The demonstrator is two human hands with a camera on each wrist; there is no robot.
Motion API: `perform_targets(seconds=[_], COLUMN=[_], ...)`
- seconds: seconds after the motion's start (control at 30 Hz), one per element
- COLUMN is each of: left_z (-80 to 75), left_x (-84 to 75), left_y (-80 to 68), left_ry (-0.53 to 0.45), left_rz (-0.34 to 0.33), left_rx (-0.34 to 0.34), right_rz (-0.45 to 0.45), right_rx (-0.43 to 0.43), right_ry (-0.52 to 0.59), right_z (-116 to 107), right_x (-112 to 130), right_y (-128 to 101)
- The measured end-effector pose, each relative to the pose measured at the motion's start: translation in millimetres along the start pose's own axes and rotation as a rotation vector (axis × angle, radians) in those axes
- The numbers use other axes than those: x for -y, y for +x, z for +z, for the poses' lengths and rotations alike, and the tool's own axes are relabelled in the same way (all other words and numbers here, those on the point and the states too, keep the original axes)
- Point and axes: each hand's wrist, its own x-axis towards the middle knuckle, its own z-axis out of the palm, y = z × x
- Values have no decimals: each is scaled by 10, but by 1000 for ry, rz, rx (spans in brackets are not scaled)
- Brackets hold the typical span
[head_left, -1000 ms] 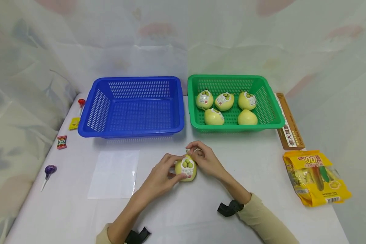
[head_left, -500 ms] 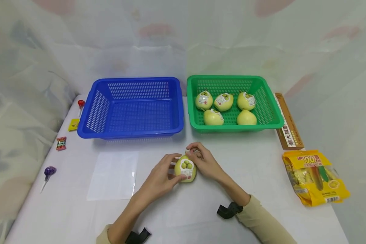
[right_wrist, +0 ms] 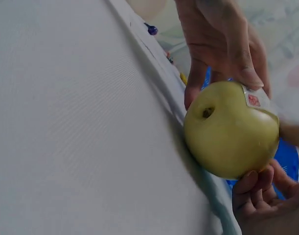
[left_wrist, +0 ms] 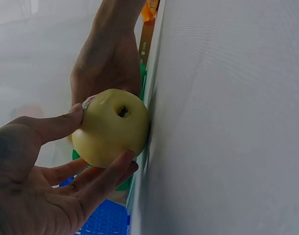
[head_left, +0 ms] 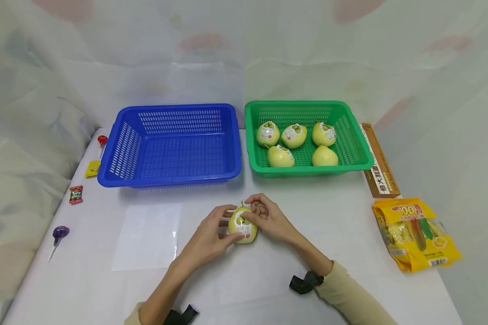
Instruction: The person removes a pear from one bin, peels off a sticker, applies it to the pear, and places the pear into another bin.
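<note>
A yellow-green pear [head_left: 244, 231] with a printed sticker label [head_left: 242, 228] stands on the white table near its middle. My left hand [head_left: 223, 224] grips the pear from the left, thumb on top and fingers round its front. From the right, my right hand [head_left: 255, 212] holds the same pear, its thumb lying across the top of the label. In the left wrist view the pear [left_wrist: 111, 126] shows its dimpled bottom between my left hand [left_wrist: 51, 166] and the right hand [left_wrist: 107, 58]. The right wrist view shows the pear [right_wrist: 231, 129] with the label's edge under the left thumb.
An empty blue basket [head_left: 171, 107] stands at the back left. A green basket [head_left: 305, 103] beside it holds several labelled pears [head_left: 293, 135]. A clear sheet [head_left: 146, 234] lies left of my hands. A yellow candy bag [head_left: 416, 234], a brown box [head_left: 378, 167] and lollipops [head_left: 58, 233] lie at the table's sides.
My right thumb has come down from the pear's top onto the label. The pear has turned slightly in both hands and stays on the table.
</note>
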Motion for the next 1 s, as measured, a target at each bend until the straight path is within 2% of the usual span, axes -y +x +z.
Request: perform_targets(seconds=[0.1, 0.17, 0.33, 0.43, 0.53, 0.6, 0.73, 0.87, 0.93, 1.0], left_z=[-2, -8, -76, -155, -224, -250, -278, -303, -312, -309], left_x=[7, 21, 115, 194, 262, 293, 335, 372, 390, 391], left_y=[11, 18, 33, 45, 66, 82, 81, 61, 57, 55], left_ry=[-2, -2, -29, -148, -292, -346, -298, -236, -223, -213], left_rz=[-12, -24, -15, -9, -36, -54, -58, -51, -50, -62], left_rx=[-4, -5, 50, 124, 191, 223, 256, 259, 264, 262], right_rz=[-31, -68, -161, -168, -171, -179, -167, -168, -197, -229], right_rx=[-45, -36, 188, 286, 336, 358, 369, 366, 370, 375], right_ry=[-81, -133, -232, -267, -271, -276, -305, -354, -369, -353], right_z=[14, 9, -54, -111, -157, -175, -166, -178, -279, -485], right_x=[16, 40, 117, 133, 134, 138, 154, 227, 357, 570], right_y=[-8, -26, -60, -55, -39, -29, -22, -37, -33, -4])
